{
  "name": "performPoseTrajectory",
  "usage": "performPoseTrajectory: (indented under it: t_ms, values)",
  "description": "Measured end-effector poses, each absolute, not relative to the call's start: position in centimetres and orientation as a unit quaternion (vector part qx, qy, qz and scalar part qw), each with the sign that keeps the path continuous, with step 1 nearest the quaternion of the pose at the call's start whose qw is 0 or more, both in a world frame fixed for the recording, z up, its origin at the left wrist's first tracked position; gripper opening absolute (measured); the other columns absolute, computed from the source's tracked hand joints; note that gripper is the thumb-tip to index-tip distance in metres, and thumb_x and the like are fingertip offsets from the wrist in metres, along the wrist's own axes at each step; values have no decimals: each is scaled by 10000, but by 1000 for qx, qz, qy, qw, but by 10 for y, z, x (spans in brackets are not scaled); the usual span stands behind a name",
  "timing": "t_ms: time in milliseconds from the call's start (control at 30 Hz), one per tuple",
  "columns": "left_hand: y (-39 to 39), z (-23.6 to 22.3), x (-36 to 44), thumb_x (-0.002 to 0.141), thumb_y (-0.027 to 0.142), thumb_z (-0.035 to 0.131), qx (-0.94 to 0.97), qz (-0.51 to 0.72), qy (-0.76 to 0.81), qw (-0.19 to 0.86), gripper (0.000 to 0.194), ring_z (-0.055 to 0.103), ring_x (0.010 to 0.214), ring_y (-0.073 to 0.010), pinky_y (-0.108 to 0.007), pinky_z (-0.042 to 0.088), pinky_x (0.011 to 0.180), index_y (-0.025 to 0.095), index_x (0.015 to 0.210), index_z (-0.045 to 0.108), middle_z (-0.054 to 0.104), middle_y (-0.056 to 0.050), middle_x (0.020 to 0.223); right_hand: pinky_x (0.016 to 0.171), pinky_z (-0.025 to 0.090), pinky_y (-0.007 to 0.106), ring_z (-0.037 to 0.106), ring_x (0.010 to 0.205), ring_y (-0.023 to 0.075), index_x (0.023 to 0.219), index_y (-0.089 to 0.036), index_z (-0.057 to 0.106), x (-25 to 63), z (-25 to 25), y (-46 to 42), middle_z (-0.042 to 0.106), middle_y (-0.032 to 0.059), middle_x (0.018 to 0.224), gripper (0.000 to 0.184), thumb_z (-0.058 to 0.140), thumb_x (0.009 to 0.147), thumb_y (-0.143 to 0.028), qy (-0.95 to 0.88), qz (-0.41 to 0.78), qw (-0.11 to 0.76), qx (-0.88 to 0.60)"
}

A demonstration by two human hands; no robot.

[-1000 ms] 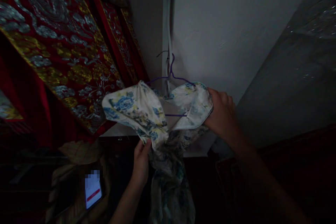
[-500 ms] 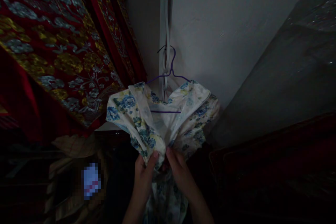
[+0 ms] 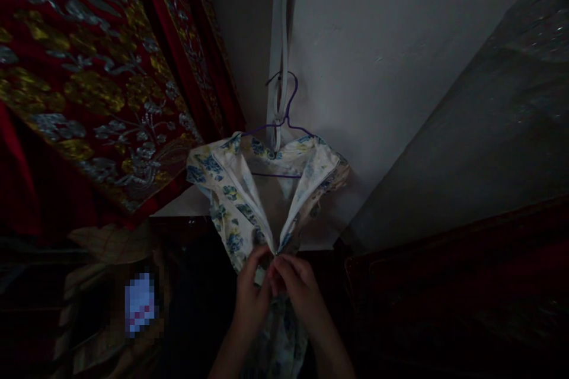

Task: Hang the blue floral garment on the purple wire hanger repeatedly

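Observation:
A white dress (image 3: 226,195) with blue, green and yellow flowers hangs from a purple wire hanger (image 3: 293,124). Its front is open in a deep V, with a zipper (image 3: 249,201) along the edges. Where the V comes to its point, both hands meet. My left hand (image 3: 255,281) is closed on the cloth left of the zipper's lower end. Beside it my right hand (image 3: 293,278) pinches at the bottom of the opening, thumb and fingers together. Whether it holds the zipper's slider or only the cloth is hidden. Below the hands the skirt (image 3: 280,337) hangs down in dim light.
The hanger's hook rests on a pale cord (image 3: 282,29) running down the wall (image 3: 377,59). Red cloth (image 3: 106,89) with gold and silver embroidery hangs at the left. A blurred-out bright patch (image 3: 140,305) shows at lower left. Dark red material (image 3: 466,266) lies at lower right.
Both hands have come closer together at the point of the V. The neckline is pulled straighter and tauter, and the dress's shoulders have drawn slightly inward.

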State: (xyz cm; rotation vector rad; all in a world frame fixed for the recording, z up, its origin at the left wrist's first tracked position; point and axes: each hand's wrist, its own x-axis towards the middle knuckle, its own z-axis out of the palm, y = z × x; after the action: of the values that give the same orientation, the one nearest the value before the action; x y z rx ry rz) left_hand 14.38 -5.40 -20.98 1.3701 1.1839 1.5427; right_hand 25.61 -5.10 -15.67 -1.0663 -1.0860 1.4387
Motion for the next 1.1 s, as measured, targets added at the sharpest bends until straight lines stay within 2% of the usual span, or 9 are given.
performPoseTrajectory:
  t_ms: [167,267,400,567,700,800,867,1000,1100]
  values:
    - [-49,-193,148,908,312,605,565,584,451,369,130,668,804,-227,-309,505,768,225,874,695,703,-38,819,396,234,211,363,374,73,653,-160,628,262,-147,-52,473,-39,436,451,649,811,-582,-430,639,470,-431]
    - [-56,-193,148,931,294,587,588,559,451,372,152,640,759,-207,-293,485,740,221,814,652,668,-28,776,367,178,192,306,354,47,657,-153,636,273,-125,-31,448,-57,417,413,719,755,-546,-384,632,533,-411]
    - [-65,-212,152,964,281,543,605,521,473,372,176,633,754,-196,-280,475,719,220,815,613,653,-22,770,344,134,177,198,334,11,682,-156,645,289,-63,21,379,-105,428,330,791,698,-451,-371,624,602,-332]
    - [-58,-218,151,973,230,510,660,483,452,356,160,656,776,-183,-272,496,735,203,854,613,675,-26,806,336,149,175,257,340,20,707,-164,649,289,-10,49,425,-87,454,248,728,783,-387,-427,558,657,-273]
    - [-31,-166,140,961,169,541,727,495,378,287,137,692,917,-184,-289,525,844,188,992,672,722,-56,958,337,193,176,353,356,45,706,-174,647,277,-20,27,492,-59,448,274,685,796,-430,-465,516,653,-300]
    - [-6,-101,134,958,155,589,707,607,329,152,323,689,935,-160,-296,521,900,210,1275,622,727,-48,1023,349,226,175,396,367,57,681,-184,623,274,-25,7,500,-53,441,286,627,841,-421,-501,491,631,-332]
    - [8,-59,134,973,155,584,717,622,300,94,393,685,921,-147,-295,519,902,208,1363,581,729,-49,1043,359,244,177,405,370,59,688,-188,619,276,-21,-2,507,-54,448,289,585,884,-398,-540,468,612,-338]
    - [25,-12,138,981,183,596,769,587,255,-9,120,681,868,-133,-245,514,803,161,1042,696,737,-40,935,385,270,185,407,376,60,680,-193,602,279,-15,-4,490,-65,449,287,546,908,-357,-576,405,613,-358]
    - [25,-9,137,968,183,613,777,577,241,-74,77,679,828,-141,-261,504,794,162,944,683,732,-31,863,391,269,200,386,366,65,613,-197,560,275,-29,5,442,-71,421,311,545,876,-363,-563,379,621,-392]
